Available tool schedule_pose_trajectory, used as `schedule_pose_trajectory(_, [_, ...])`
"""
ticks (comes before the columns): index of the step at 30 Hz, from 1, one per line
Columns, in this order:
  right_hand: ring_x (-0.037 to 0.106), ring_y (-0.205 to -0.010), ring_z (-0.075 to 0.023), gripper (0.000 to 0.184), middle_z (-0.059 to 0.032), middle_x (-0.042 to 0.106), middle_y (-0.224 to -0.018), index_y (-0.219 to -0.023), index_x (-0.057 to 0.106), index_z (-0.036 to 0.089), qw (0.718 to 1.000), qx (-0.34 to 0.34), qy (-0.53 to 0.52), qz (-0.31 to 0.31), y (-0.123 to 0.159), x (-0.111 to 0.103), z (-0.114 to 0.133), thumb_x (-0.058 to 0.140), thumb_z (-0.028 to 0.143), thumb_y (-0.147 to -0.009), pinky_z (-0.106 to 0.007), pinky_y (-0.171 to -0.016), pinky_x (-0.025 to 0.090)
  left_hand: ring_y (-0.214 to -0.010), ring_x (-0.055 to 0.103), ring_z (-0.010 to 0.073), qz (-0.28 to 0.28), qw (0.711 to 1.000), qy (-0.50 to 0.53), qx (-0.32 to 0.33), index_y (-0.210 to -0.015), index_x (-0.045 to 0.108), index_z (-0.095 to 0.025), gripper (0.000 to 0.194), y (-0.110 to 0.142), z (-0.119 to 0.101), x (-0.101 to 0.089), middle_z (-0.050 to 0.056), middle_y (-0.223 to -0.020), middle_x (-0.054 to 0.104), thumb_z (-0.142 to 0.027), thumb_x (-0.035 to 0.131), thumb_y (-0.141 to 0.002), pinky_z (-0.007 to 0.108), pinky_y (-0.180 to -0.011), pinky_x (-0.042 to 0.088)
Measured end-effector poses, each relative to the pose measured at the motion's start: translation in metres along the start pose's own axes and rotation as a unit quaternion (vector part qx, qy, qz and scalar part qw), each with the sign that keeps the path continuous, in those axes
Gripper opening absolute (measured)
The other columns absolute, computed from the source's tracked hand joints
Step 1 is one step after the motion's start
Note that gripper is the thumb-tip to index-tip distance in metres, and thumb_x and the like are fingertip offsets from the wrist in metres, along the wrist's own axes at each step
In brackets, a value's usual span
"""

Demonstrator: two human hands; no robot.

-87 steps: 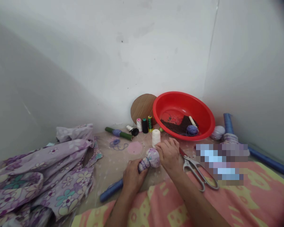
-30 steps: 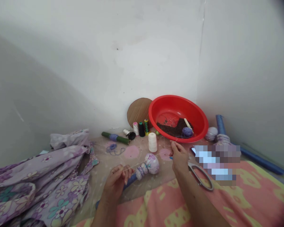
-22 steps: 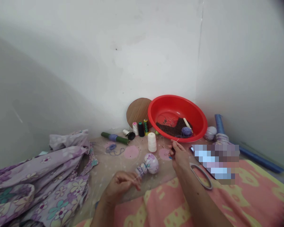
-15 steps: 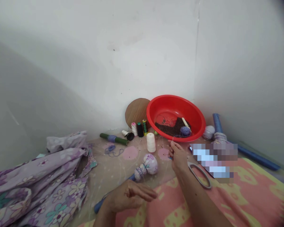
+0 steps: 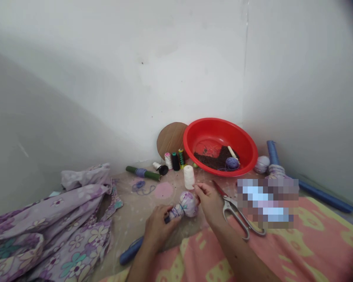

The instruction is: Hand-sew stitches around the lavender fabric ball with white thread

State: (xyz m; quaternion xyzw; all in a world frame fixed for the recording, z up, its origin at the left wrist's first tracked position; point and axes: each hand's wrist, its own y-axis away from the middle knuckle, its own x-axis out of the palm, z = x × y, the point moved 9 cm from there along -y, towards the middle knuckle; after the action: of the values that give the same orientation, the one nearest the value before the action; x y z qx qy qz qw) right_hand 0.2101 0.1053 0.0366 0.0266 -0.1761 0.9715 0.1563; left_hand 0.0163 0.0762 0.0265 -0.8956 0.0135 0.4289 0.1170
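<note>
A padded mallet with a round flowered-cloth head (image 5: pixel 189 204) lies before me, yarn tied below its head and its blue-wrapped stick (image 5: pixel 132 250) toward me. My left hand (image 5: pixel 160 224) is closed around the handle just under the cloth. Beside the head on the right is my right hand (image 5: pixel 208 201), thumb and forefinger pinched together; whatever they hold is too small to make out. Just beyond stands a white thread cone (image 5: pixel 189 177). Scissors (image 5: pixel 238 213) with grey handles lie right of my right wrist.
A red basin (image 5: pixel 220 172) leaning at the back holds a purple yarn ball (image 5: pixel 232 163). Several thread spools (image 5: pixel 174 161) stand by a cardboard disc (image 5: pixel 171 141). Flowered cloth (image 5: pixel 76 223) is heaped left; a green stick (image 5: pixel 144 173) wound with yarn lies behind. A second mallet (image 5: pixel 275 164) is at right.
My left hand has moved up and closed on the mallet's handle. My right hand has come down and left from near the basin to the mallet's head, uncovering the scissors.
</note>
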Motion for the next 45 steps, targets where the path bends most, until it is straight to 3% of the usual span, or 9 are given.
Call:
schedule_pose_trajectory(5, [0.041, -0.045, -0.0105, 0.024, 0.0029, 0.046, -0.048, -0.064, 0.060, 0.017, 0.996, 0.041, -0.008, 0.078, 0.006, 0.021, -0.008, 0.050, 0.038, -0.069, -0.021, -0.042, 0.031, -0.083, 0.056, 0.0198, 0.049, 0.994, -0.092, -0.035, -0.101, 0.057, -0.025, 0.041, 0.000, 0.002, 0.015, 0.004, -0.092, 0.063, -0.048, 0.048, -0.068, 0.024, -0.066, 0.036])
schedule_pose_trajectory(13, [0.049, -0.058, -0.0141, 0.025, -0.0004, 0.056, -0.059, -0.064, 0.060, 0.017, 0.993, -0.002, 0.013, 0.115, 0.016, 0.037, -0.004, 0.047, 0.036, -0.071, -0.023, -0.053, 0.038, -0.080, 0.058, 0.0199, -0.004, 0.985, -0.151, -0.087, -0.100, 0.057, -0.027, 0.044, 0.000, 0.008, 0.004, 0.005, -0.091, 0.064, -0.054, 0.038, -0.071, 0.023, -0.059, 0.032])
schedule_pose_trajectory(20, [0.047, -0.054, -0.0128, 0.022, 0.0012, 0.053, -0.052, -0.054, 0.058, 0.017, 0.975, -0.024, 0.127, 0.182, 0.037, 0.063, -0.022, 0.045, 0.026, -0.070, -0.022, -0.052, 0.035, -0.083, 0.058, 0.0215, 0.005, 0.981, -0.151, -0.121, -0.101, 0.056, -0.027, 0.049, -0.002, 0.020, 0.002, 0.006, -0.090, 0.065, -0.059, 0.034, -0.071, 0.024, -0.062, 0.035])
schedule_pose_trajectory(26, [0.051, -0.056, -0.0142, 0.023, -0.0003, 0.058, -0.055, -0.056, 0.060, 0.018, 0.953, -0.028, 0.236, 0.186, 0.041, 0.062, -0.028, 0.044, 0.024, -0.071, -0.022, -0.051, 0.034, -0.080, 0.058, 0.0213, 0.006, 0.981, -0.156, -0.116, -0.101, 0.056, -0.027, 0.051, -0.004, 0.026, 0.003, 0.007, -0.086, 0.065, -0.061, 0.033, -0.070, 0.024, -0.059, 0.035])
schedule_pose_trajectory(31, [0.053, -0.053, -0.0136, 0.023, 0.0006, 0.061, -0.054, -0.057, 0.063, 0.022, 0.956, -0.076, 0.222, 0.177, 0.043, 0.061, -0.021, 0.045, 0.022, -0.071, -0.021, -0.048, 0.034, -0.081, 0.059, 0.0207, 0.012, 0.984, -0.143, -0.105, -0.101, 0.056, -0.027, 0.050, -0.006, 0.029, 0.003, 0.006, -0.087, 0.065, -0.060, 0.032, -0.072, 0.022, -0.059, 0.035])
schedule_pose_trajectory(34, [0.056, -0.058, -0.0151, 0.021, -0.0005, 0.065, -0.063, -0.067, 0.067, 0.025, 0.958, -0.094, 0.211, 0.172, 0.044, 0.060, -0.020, 0.046, 0.021, -0.071, -0.022, -0.050, 0.038, -0.081, 0.058, 0.0204, 0.018, 0.985, -0.135, -0.108, -0.100, 0.057, -0.026, 0.050, -0.007, 0.030, 0.004, 0.005, -0.088, 0.065, -0.059, 0.033, -0.072, 0.022, -0.060, 0.035])
schedule_pose_trajectory(40, [0.059, -0.080, -0.0178, 0.028, -0.0016, 0.067, -0.087, -0.089, 0.066, 0.027, 0.936, 0.001, 0.277, 0.216, 0.044, 0.062, -0.035, 0.045, 0.021, -0.071, -0.026, -0.067, 0.043, -0.083, 0.057, 0.0184, 0.031, 0.984, -0.132, -0.114, -0.100, 0.057, -0.025, 0.049, -0.008, 0.029, 0.004, 0.004, -0.091, 0.065, -0.057, 0.034, -0.072, 0.020, -0.061, 0.035])
schedule_pose_trajectory(45, [0.059, -0.086, -0.0169, 0.029, -0.0004, 0.065, -0.093, -0.093, 0.064, 0.028, 0.924, 0.024, 0.302, 0.232, 0.045, 0.062, -0.034, 0.044, 0.025, -0.072, -0.025, -0.071, 0.043, -0.082, 0.057, 0.0179, 0.039, 0.982, -0.143, -0.116, -0.099, 0.057, -0.027, 0.046, -0.008, 0.030, 0.004, 0.003, -0.089, 0.065, -0.056, 0.035, -0.072, 0.020, -0.060, 0.034])
